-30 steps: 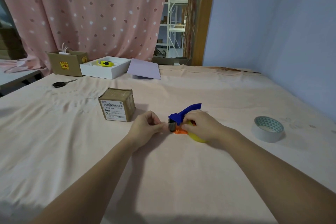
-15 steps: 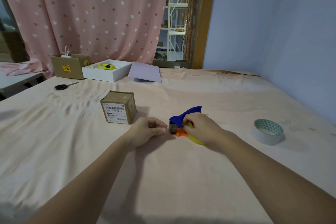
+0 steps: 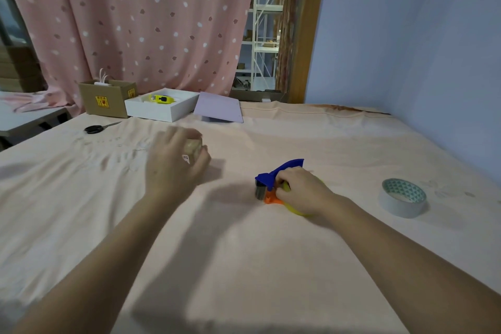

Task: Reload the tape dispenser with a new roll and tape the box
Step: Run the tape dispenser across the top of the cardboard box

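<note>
1. Nearest the camera, two bare forearms reach forward over the table, which is covered in a peach cloth

2. The right hand is closed around the tape dispenser, a blue and orange tool resting on the cloth; a yellow roll shows under the palm, so the dispenser looks already loaded, though how well the tape is threaded through the head I cannot tell

3. To the right, well apart from the dispenser, a pale roll of tape lies flat on the cloth, untouched; whether it is the spent roll or a spare is not clear

4. Further out, the left hand is blurred and curls over the small cardboard box, fingers wrapped about its top and near side; it appears to be touching the box, but a firm hold cannot be confirmed through the blur

5. By my judgement the reload step is done or nearly so, and taping is what remains: the box shows no strip of tape on it as far as can be seen

6. At the far edge sit scissors, an open carton, a white tray and a lilac sheet, all clear of the work
</note>
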A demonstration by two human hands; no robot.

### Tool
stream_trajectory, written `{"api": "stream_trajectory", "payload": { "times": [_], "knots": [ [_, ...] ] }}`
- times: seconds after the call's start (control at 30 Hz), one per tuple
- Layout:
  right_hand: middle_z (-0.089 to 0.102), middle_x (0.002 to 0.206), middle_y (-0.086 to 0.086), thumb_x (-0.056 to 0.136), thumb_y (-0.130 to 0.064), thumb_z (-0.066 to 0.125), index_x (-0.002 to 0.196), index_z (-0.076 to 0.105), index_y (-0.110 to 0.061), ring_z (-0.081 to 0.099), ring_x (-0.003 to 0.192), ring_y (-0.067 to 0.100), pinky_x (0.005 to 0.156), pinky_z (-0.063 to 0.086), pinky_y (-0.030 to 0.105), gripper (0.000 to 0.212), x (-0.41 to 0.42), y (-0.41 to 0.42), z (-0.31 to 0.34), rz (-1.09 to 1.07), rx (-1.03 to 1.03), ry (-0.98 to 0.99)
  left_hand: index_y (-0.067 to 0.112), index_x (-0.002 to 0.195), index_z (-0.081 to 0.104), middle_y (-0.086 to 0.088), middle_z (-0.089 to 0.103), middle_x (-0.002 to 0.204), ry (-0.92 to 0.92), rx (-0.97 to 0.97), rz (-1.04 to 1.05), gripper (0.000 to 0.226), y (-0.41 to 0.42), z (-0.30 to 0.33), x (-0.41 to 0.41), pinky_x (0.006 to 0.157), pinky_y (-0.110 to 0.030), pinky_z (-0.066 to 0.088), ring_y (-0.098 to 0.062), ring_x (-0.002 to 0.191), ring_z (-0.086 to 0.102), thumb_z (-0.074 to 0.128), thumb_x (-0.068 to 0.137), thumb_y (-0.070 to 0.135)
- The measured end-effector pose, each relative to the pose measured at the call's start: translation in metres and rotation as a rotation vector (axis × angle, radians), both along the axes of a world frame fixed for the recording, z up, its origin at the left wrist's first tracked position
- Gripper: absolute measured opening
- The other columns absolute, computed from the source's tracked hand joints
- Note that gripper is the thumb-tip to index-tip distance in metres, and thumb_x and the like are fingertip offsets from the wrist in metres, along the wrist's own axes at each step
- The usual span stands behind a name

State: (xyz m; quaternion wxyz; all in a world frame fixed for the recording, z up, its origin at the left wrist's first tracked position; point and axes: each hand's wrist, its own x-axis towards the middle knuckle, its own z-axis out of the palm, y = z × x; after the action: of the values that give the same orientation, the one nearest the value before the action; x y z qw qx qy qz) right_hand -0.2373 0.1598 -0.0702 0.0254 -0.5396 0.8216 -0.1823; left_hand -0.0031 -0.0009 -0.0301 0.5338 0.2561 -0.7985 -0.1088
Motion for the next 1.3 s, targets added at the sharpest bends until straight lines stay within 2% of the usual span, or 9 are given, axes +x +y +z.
{"api": "stream_trajectory", "payload": {
  "times": [0.1, 0.17, 0.3, 0.53, 0.73, 0.9, 1.03, 1.17, 1.3],
  "knots": [
    [0.064, 0.087, -0.01, 0.079, -0.033, 0.054, 0.084, 0.061, -0.031, 0.06, 0.076, 0.013, 0.062, 0.048, 0.033, 0.008, 0.0, 0.001, -0.001, -0.002, -0.002, -0.039, 0.03, 0.137, 0.053, -0.007, 0.04, 0.149, -0.298, 0.234, 0.214, 0.07, -0.038, -0.004, 0.013, 0.112, -0.048, 0.036, -0.034, 0.139, 0.035, 0.077, 0.076, 0.057],
    [0.063, 0.09, -0.012, 0.077, -0.038, 0.056, 0.085, 0.059, -0.033, 0.059, 0.077, 0.01, 0.062, 0.044, 0.029, 0.01, -0.001, 0.001, 0.0, -0.006, -0.003, -0.068, 0.033, 0.144, 0.044, -0.006, 0.027, 0.158, -0.454, 0.446, 0.205, 0.09, -0.052, -0.015, 0.017, 0.113, -0.049, 0.035, -0.033, 0.145, 0.03, 0.081, 0.068, 0.063],
    [0.061, 0.091, -0.015, 0.077, -0.043, 0.068, 0.093, 0.061, -0.033, 0.058, 0.083, 0.007, 0.07, 0.048, 0.03, 0.02, 0.002, 0.005, 0.007, 0.013, -0.03, -0.156, 0.03, 0.135, 0.053, -0.004, 0.039, 0.14, -0.289, 0.548, 0.108, 0.06, -0.054, -0.028, 0.018, 0.087, -0.039, 0.049, -0.029, 0.117, 0.06, 0.076, 0.079, 0.031],
    [0.066, 0.112, -0.006, 0.082, -0.012, 0.067, 0.111, 0.064, -0.024, 0.061, 0.104, 0.015, 0.082, 0.044, 0.024, 0.032, -0.037, 0.035, 0.025, -0.231, -0.438, -0.397, 0.032, 0.128, 0.056, -0.005, 0.044, 0.132, -0.206, 0.56, 0.113, 0.047, -0.056, -0.031, 0.027, 0.089, -0.042, 0.049, -0.029, 0.115, 0.058, 0.068, 0.083, 0.025],
    [0.047, 0.142, 0.011, 0.083, -0.004, 0.07, 0.153, 0.034, -0.023, 0.059, 0.11, 0.023, 0.07, 0.048, 0.026, 0.081, -0.066, 0.036, 0.009, -0.327, -0.221, -0.797, 0.034, 0.131, 0.053, -0.001, 0.04, 0.129, -0.234, 0.569, 0.077, 0.05, -0.05, -0.033, 0.018, 0.08, -0.037, 0.047, -0.024, 0.103, 0.056, 0.069, 0.084, 0.025],
    [0.049, 0.139, -0.002, 0.068, -0.014, 0.082, 0.154, 0.029, -0.035, 0.058, 0.12, 0.017, 0.08, 0.052, 0.026, 0.103, -0.071, 0.021, 0.012, -0.15, -0.016, -0.736, 0.035, 0.131, 0.051, -0.002, 0.04, 0.132, -0.228, 0.552, 0.087, 0.052, -0.051, -0.036, 0.011, 0.077, -0.036, 0.045, -0.019, 0.096, 0.052, 0.068, 0.084, 0.024],
    [0.061, 0.112, -0.001, 0.072, -0.008, 0.081, 0.143, 0.044, -0.029, 0.068, 0.092, 0.016, 0.07, 0.051, 0.024, 0.082, -0.07, 0.011, 0.011, -0.153, -0.011, -0.58, 0.036, 0.131, 0.05, -0.001, 0.039, 0.132, -0.217, 0.539, 0.089, 0.053, -0.051, -0.039, 0.011, 0.076, -0.035, 0.045, -0.018, 0.097, 0.053, 0.068, 0.083, 0.024],
    [0.065, 0.08, -0.001, 0.071, -0.015, 0.084, 0.093, 0.064, -0.016, 0.061, 0.067, 0.014, 0.06, 0.046, 0.026, 0.03, -0.069, 0.014, 0.006, -0.216, -0.053, -0.483, 0.036, 0.13, 0.051, 0.002, 0.037, 0.129, -0.195, 0.533, 0.077, 0.055, -0.051, -0.041, 0.01, 0.078, -0.035, 0.047, -0.019, 0.106, 0.057, 0.071, 0.08, 0.026],
    [0.058, 0.065, 0.0, 0.072, -0.019, 0.084, 0.072, 0.056, -0.015, 0.054, 0.058, 0.014, 0.054, 0.042, 0.026, 0.029, -0.064, 0.022, 0.004, -0.252, -0.139, -0.549, 0.037, 0.131, 0.045, 0.007, 0.034, 0.128, -0.162, 0.56, 0.056, 0.074, -0.044, -0.045, 0.008, 0.083, -0.034, 0.046, -0.014, 0.106, 0.054, 0.083, 0.067, 0.038]
  ]
}}
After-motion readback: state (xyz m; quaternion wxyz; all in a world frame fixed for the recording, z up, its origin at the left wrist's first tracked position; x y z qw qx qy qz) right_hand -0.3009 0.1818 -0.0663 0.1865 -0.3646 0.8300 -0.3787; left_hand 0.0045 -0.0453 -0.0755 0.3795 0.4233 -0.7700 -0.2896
